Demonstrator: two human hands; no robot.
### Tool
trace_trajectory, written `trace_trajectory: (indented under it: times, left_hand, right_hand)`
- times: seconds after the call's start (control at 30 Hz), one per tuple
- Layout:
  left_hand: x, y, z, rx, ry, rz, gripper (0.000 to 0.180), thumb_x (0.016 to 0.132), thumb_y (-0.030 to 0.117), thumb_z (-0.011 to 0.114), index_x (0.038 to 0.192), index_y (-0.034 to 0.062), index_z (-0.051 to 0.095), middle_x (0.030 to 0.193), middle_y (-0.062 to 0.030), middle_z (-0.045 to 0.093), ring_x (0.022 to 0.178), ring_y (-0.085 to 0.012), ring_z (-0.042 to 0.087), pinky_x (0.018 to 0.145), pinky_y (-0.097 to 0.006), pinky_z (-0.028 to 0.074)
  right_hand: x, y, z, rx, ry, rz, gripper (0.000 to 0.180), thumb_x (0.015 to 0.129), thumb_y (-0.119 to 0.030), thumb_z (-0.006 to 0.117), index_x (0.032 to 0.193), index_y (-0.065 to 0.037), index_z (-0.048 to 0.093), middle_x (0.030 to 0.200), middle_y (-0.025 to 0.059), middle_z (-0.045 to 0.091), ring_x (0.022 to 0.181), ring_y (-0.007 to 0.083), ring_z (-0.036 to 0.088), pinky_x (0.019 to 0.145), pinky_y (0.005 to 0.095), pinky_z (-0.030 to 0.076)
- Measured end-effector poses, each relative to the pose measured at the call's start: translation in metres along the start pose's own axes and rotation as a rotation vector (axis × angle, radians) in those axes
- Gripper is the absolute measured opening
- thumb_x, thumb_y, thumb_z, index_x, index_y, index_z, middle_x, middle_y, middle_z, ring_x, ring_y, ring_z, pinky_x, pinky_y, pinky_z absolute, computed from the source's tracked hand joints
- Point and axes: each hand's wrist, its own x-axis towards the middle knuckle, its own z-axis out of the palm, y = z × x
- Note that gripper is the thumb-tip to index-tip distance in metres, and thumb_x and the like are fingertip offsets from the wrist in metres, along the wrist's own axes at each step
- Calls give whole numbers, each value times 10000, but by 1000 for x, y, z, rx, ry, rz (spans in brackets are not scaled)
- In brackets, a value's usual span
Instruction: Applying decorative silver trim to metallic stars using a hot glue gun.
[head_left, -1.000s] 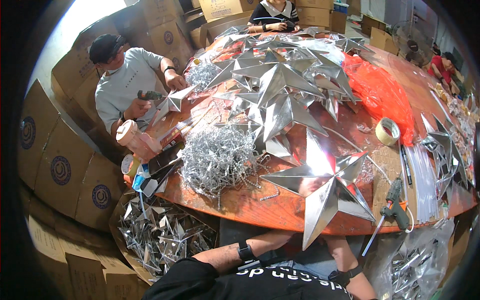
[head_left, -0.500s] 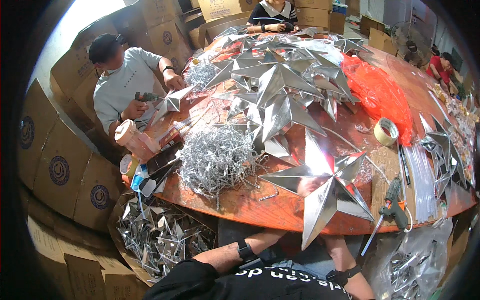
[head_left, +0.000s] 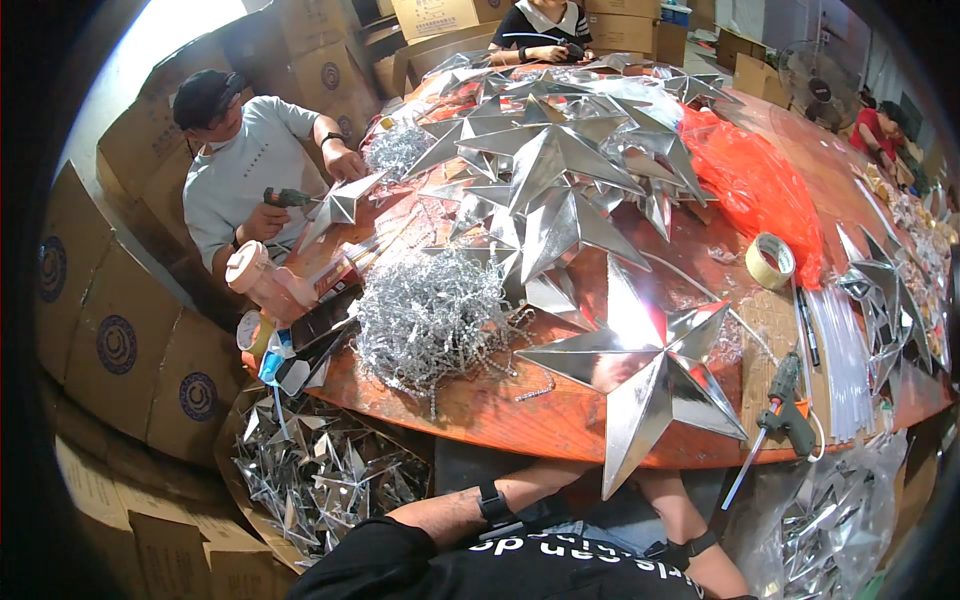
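Observation:
My left hand (head_left: 560, 480) and my right hand (head_left: 655, 490) are low in front of me, at the near edge of the wooden table (head_left: 480, 410). They meet beneath the lowest point of a large silver foil star (head_left: 640, 365) that lies on the table and overhangs its edge. A black watch is on my left wrist and a dark band on my right. The fingers are hidden, so I cannot tell whether either hand holds anything.
A tangle of silver shreds (head_left: 430, 310) lies left of the star, with a heap of silver stars (head_left: 560, 150) behind. A glue gun (head_left: 785, 405), glue sticks (head_left: 845, 345), tape roll (head_left: 770, 260) and red bag (head_left: 750, 180) are right. A box of small stars (head_left: 320, 470) stands below. A co-worker (head_left: 250, 170) sits left.
My hands have stayed almost where they were under the star's point. The co-worker at the left has shifted a little with the small star and glue gun.

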Motion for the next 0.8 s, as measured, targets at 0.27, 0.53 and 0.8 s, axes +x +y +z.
trace_trajectory:
  times: [0.27,0.53,0.8]
  left_hand:
    - [2,-3,0,45,-2,21,307,961,286,512,1198,95,552,1172,-114,576,1048,-186,528,927,-335,427]
    - [1,-3,-2,90,4,39,308,961,289,512,1199,98,552,1177,-119,573,1053,-192,529,930,-337,426]
    - [12,-1,4,132,8,62,309,961,293,513,1200,100,551,1182,-124,571,1057,-197,529,933,-338,426]
  right_hand:
    - [-3,-2,-3,-408,93,-215,453,925,-296,498,1345,-135,451,1387,105,452,1316,269,379,1106,390,276]
    - [-6,-13,-4,63,-28,171,327,909,-245,493,1205,-117,546,1185,116,577,1160,262,511,980,411,393]
    - [-7,1,1,-177,204,-116,188,903,-185,482,1027,-93,589,910,93,602,924,239,582,785,376,453]
